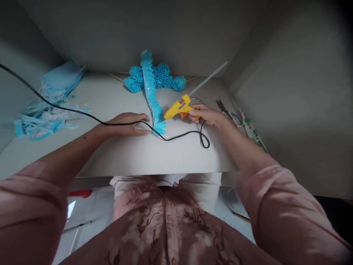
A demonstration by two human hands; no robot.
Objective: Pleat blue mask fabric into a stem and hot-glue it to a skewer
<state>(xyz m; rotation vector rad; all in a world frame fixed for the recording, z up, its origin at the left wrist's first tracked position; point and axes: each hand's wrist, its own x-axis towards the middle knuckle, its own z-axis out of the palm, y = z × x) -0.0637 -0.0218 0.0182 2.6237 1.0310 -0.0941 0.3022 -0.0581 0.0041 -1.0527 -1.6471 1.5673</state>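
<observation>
The table point(176, 158), glue gun point(176, 108) and blue flowers point(167, 81) mark a craft workspace

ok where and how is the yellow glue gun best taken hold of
The yellow glue gun is probably best gripped by its handle, from the right, as the right hand holds it. The orange trigger sits beside it, while the nozzle points down-left in view, close to the blue ruffled strip.
</observation>
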